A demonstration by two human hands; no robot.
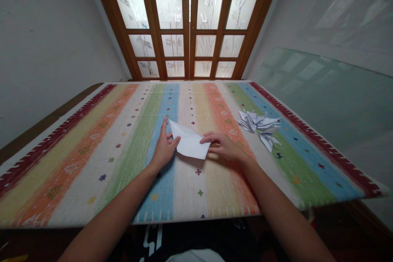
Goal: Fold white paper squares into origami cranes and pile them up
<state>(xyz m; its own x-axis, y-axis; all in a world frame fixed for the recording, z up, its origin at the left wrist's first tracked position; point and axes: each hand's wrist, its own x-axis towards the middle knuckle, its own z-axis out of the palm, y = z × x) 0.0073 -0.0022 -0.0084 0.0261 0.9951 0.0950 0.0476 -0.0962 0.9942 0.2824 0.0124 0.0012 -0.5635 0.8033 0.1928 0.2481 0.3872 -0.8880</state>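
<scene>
A folded sheet of white paper (pixel 190 142) is held between my two hands just over the striped tablecloth, its pointed corner toward the far left. My left hand (pixel 166 144) grips its left edge, with the thumb on top and the index finger stretched out beyond the edge. At the right edge, my right hand (pixel 223 145) pinches the paper, fingertips on the upper face and the other fingers partly beneath. Off to the right lies a cluster of folded white paper pieces (pixel 259 126) with pointed tips, apart from both hands.
A striped, patterned cloth (pixel 129 143) covers the wide table. Wooden doors with glass panes (pixel 190 32) stand beyond the far edge. A glass panel (pixel 325 94) leans by the right wall. The table's near edge runs just in front of my body.
</scene>
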